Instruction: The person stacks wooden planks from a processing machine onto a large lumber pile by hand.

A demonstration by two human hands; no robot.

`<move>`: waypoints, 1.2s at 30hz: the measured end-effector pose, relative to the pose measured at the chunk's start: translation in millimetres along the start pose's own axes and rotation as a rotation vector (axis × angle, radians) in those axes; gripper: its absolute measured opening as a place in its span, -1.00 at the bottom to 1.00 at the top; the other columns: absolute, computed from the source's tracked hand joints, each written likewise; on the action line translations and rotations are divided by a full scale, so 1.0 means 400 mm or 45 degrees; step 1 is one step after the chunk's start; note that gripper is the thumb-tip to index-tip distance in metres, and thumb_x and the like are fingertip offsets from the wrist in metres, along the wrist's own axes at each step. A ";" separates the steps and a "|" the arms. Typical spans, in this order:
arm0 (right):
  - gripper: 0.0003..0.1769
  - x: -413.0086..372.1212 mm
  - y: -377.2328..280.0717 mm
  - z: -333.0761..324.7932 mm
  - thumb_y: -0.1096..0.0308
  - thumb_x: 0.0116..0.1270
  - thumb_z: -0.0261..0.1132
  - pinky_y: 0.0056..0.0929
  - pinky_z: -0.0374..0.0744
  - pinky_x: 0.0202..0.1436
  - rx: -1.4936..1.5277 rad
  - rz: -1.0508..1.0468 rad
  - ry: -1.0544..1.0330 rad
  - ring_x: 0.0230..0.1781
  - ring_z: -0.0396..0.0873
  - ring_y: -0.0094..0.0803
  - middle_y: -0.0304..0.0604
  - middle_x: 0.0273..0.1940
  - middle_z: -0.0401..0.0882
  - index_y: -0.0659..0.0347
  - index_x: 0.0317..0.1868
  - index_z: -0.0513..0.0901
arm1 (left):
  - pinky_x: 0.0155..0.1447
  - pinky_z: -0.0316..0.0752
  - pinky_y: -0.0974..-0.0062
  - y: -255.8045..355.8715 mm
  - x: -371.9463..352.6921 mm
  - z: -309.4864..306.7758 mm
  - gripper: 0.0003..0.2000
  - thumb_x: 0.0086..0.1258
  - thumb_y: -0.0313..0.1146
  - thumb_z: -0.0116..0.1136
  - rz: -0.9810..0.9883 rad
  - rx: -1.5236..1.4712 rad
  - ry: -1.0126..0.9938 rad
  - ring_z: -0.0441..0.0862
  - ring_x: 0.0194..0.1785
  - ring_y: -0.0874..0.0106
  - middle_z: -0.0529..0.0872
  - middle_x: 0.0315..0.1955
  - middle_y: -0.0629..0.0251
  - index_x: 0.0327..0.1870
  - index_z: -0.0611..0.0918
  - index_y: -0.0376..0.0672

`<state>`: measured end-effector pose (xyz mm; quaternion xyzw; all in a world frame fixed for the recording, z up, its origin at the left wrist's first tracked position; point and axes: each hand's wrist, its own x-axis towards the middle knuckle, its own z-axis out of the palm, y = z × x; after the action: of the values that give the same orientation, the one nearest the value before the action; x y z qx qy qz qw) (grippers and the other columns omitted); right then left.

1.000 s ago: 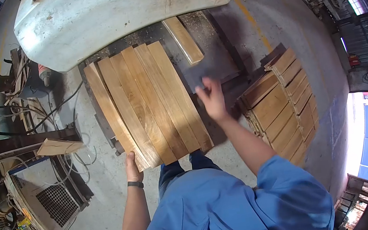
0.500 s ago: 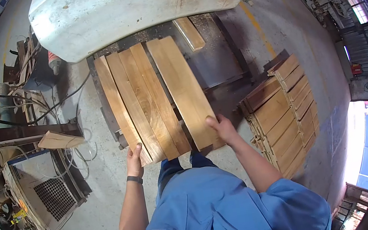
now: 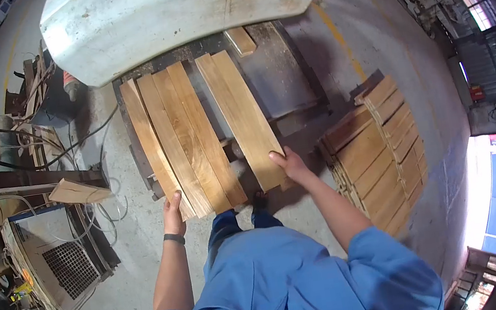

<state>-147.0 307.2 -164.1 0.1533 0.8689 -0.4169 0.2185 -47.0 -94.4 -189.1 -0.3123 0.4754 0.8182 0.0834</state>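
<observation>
Several long wooden boards (image 3: 185, 142) lie side by side on the dark machine table in front of me, their near ends sticking out past its edge. At the near end of the leftmost board, my left hand (image 3: 173, 214) grips it, thumb on top and fingers underneath. My right hand (image 3: 288, 165) is closed on the near right corner of a separate pair of boards (image 3: 242, 117), thumb on top; its fingers are mostly hidden below. A gap runs between this pair and the left group.
A large white machine cover (image 3: 181, 11) overhangs the table's (image 3: 281, 79) far side, with a short wood block (image 3: 240, 40) beside it. Stacked boards (image 3: 376, 155) stand at right. On the left are a vented metal box (image 3: 65, 259), hoses and a bin of scrap wood (image 3: 61, 106).
The right-hand pair of boards has moved slightly apart from the left group, so the gap between them is wider. Both hands keep their grip. The view has shifted a little.
</observation>
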 end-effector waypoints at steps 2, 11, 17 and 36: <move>-0.07 -0.048 -0.082 -0.009 -0.32 0.33 0.29 -0.13 0.48 0.34 -0.185 0.012 0.007 0.27 0.57 0.07 0.28 0.19 0.61 0.40 0.33 0.47 | 0.39 0.47 0.32 -0.005 -0.017 -0.016 -0.43 0.49 -0.14 0.30 -0.035 0.003 0.014 0.62 0.28 0.29 0.65 0.24 0.16 0.37 0.48 -0.32; -0.16 -0.003 -0.004 -0.005 -0.32 0.38 0.25 -0.08 0.53 0.30 0.089 -0.219 0.195 0.20 0.61 0.16 0.35 0.08 0.66 0.40 0.20 0.54 | 0.38 0.47 0.33 -0.002 -0.004 -0.002 -0.38 0.46 -0.11 0.33 -0.027 -0.001 0.030 0.61 0.27 0.30 0.65 0.23 0.14 0.38 0.45 -0.34; -0.15 -0.038 -0.192 -0.063 -0.39 0.45 0.09 0.01 0.53 0.30 -0.582 0.058 -0.002 0.21 0.60 0.17 0.28 0.14 0.65 0.36 0.22 0.46 | 0.36 0.48 0.33 -0.008 0.000 -0.008 -0.37 0.44 -0.10 0.34 -0.026 -0.004 0.044 0.62 0.26 0.31 0.65 0.22 0.13 0.38 0.45 -0.35; -0.26 0.041 -0.114 -0.093 -0.18 0.58 0.08 -0.33 0.60 -0.09 1.401 0.147 -0.723 -0.23 0.66 -0.30 -0.08 -0.24 0.68 0.36 0.37 0.50 | 0.32 0.52 0.36 0.004 -0.012 0.012 -0.45 0.47 -0.12 0.30 -0.001 -0.008 0.030 0.66 0.21 0.35 0.69 0.18 0.19 0.33 0.51 -0.31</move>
<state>-191.0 310.4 -121.9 0.1732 0.4252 -0.8156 0.3522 -45.9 -90.6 -183.3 -0.3224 0.4736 0.8160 0.0772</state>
